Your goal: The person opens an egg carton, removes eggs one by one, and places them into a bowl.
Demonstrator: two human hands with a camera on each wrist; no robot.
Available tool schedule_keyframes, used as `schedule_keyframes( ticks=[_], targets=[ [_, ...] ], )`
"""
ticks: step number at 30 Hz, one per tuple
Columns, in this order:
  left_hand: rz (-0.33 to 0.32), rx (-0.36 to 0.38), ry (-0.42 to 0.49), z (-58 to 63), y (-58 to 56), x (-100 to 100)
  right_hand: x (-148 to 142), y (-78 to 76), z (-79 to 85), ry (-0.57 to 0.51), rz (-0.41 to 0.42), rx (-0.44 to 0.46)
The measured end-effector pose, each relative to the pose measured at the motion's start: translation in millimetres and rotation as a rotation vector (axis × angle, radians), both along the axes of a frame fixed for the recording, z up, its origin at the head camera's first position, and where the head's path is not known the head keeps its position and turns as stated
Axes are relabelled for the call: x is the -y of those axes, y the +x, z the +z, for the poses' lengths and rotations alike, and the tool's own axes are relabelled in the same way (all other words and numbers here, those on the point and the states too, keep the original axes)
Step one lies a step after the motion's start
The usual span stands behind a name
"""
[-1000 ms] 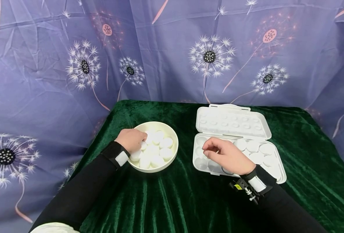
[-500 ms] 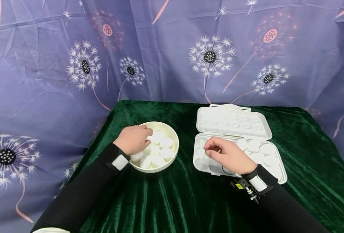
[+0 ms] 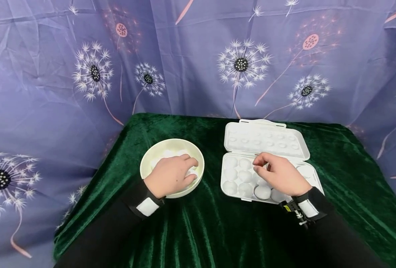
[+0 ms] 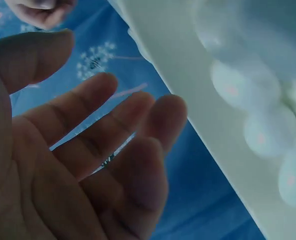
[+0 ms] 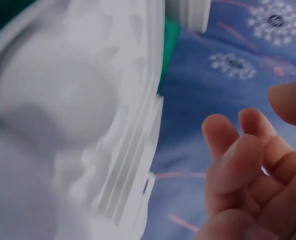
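My left hand hovers over a cream bowl of white eggs. In the left wrist view its fingers are loosely bent around nothing, and several eggs lie in the bowl beyond. The hand hides much of the bowl's contents. Above an opened white egg carton, my right hand has its fingers curved and holds nothing. An egg-shaped white piece sits in a front pocket; which other pockets hold eggs is hard to tell. The right wrist view shows one egg close up.
The carton's lid leans open toward the back. Dark green velvet cloth covers the table, including the strip between bowl and carton. A purple curtain with dandelion prints hangs behind.
My left hand has moved right and forward-down across the bowl, covering more eggs. My right hand has shifted right over the carton, uncovering its left pockets. The head view has shifted slightly.
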State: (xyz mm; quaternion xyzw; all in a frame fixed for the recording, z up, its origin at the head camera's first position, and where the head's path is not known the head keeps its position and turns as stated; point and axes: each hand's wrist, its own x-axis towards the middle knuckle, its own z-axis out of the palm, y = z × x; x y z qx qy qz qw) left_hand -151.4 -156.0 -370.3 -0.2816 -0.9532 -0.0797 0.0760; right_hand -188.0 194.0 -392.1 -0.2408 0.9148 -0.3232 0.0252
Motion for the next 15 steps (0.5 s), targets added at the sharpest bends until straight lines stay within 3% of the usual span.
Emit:
schedule_keyframes(
  ticks=[6,15],
  targets=[
    [-0.065,0.009,0.040,-5.4,4.9,-24.4,-18.4,-2.4,-0.2,0.108,-0.053,-0.001],
    [-0.159,-0.056,0.076,-7.9,7.8,-55.2,-39.3,-15.1,-5.1,0.280,-0.151,-0.026]
  ],
)
